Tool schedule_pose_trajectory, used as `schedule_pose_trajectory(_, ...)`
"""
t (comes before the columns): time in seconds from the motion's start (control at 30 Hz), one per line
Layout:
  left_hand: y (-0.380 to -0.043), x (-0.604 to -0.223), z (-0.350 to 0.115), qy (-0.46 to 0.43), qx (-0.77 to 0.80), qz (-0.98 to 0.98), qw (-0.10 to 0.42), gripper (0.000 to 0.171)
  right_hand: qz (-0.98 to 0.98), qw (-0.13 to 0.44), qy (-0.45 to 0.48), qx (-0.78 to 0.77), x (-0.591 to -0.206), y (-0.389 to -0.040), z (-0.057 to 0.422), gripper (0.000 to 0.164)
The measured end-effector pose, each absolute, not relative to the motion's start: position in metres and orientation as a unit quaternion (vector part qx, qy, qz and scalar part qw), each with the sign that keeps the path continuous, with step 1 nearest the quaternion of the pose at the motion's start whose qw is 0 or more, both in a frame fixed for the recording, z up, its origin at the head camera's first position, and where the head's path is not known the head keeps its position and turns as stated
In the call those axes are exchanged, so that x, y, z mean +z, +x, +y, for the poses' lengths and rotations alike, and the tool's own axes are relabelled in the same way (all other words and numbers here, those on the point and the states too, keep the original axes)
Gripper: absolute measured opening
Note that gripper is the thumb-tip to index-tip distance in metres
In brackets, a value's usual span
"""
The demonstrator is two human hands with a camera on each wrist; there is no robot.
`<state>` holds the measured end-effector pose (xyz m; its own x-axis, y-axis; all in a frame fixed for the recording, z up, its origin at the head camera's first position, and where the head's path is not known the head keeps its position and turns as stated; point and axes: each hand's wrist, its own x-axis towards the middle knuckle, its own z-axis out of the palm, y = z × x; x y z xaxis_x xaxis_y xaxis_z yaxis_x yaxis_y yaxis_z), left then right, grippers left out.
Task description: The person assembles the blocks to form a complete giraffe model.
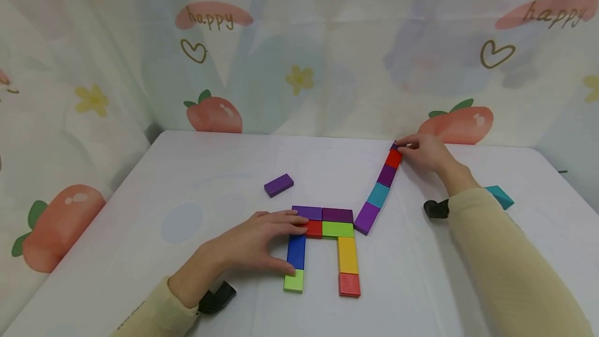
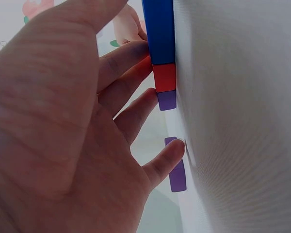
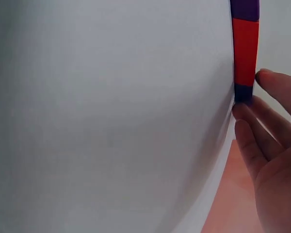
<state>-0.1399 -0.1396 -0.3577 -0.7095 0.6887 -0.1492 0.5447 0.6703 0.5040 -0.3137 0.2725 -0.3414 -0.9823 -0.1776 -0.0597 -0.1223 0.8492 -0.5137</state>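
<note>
Flat coloured blocks form a figure on the white table. My left hand (image 1: 248, 243) rests along its left side with fingers spread and fairly straight. Its fingertips touch the red block (image 1: 314, 229) and the purple block (image 1: 307, 212), and its thumb touches the lower light green block (image 1: 293, 283); the blue block (image 1: 296, 253) lies between. At the far end of a slanting row, my right hand (image 1: 428, 155) pinches a small dark blue-purple block (image 3: 243, 93). That block sits against a red block (image 3: 245, 51); fingers partly cover it in the head view.
A loose purple block (image 1: 278, 185) lies behind the figure. Beside the right forearm is a teal block (image 1: 499, 196), partly hidden by the sleeve. The right leg has a yellow block (image 1: 348, 255) and a red-pink block (image 1: 349, 285). A patterned cloth (image 1: 327, 108) hangs behind the table.
</note>
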Motion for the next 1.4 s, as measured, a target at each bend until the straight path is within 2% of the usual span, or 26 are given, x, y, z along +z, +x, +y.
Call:
schedule_pose_trajectory(0.33, -0.140, -0.359, -0.140, 0.345, 0.222, 0.897, 0.164, 0.075, 0.958, 0.054, -0.086, -0.269, -0.340, -0.311, 0.277, 0.040)
schedule_pose_trajectory(0.63, -0.141, -0.359, -0.138, 0.348, 0.220, 0.896, 0.164, 0.074, 0.962, 0.028, -0.100, -0.253, -0.331, -0.302, 0.287, 0.040)
schedule_pose_trajectory(0.9, -0.139, -0.356, -0.138, 0.340, 0.212, 0.901, 0.166, 0.075, 0.961, 0.011, -0.120, -0.249, -0.314, -0.284, 0.300, 0.044)
schedule_pose_trajectory(1.13, -0.138, -0.358, -0.138, 0.340, 0.217, 0.900, 0.166, 0.075, 0.964, -0.036, -0.139, -0.225, -0.306, -0.262, 0.322, 0.042)
schedule_pose_trajectory(1.4, -0.138, -0.357, -0.138, 0.336, 0.215, 0.901, 0.168, 0.075, 0.977, -0.010, -0.098, -0.190, -0.306, -0.237, 0.352, 0.052)
